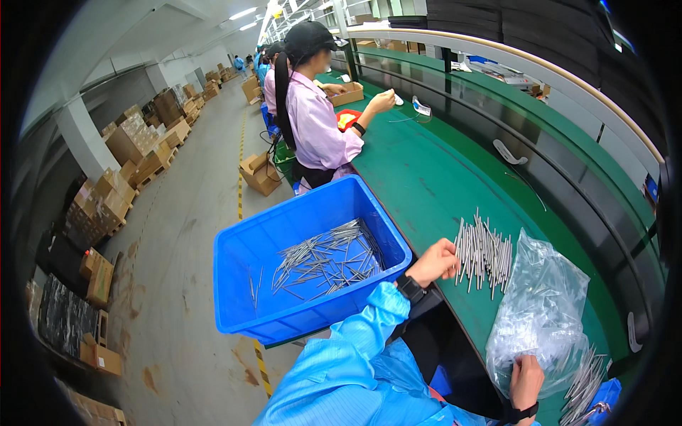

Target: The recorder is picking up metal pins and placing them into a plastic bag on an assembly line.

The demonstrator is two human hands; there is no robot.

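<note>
With its fingers curled, the left hand [435, 263] is held in the head view at the left edge of a pile of thin metal rods [484, 255]; whether a rod is gripped cannot be told. The right hand [526, 380] is placed at the near end of a clear plastic bag [547, 284], its fingers bent down against it; whether anything is pinched there cannot be made out. The pile is laid on the green bench [426, 177], just left of the bag's far part. More rods [584, 383] are bunched at the near right, beside a small blue container [604, 399]. To the left of the bench, loose rods [327, 255] are scattered at various angles inside a large blue bin [284, 220]. A dark watch [410, 287] is worn on the left wrist, and a black band [524, 412] on the right. Farther along, a co-worker in a lilac top [316, 117] is seen at the bench, with a red container [348, 119] and an open cardboard box [347, 94] set nearby. Cartons [135, 138] are stacked at the far left.
</note>
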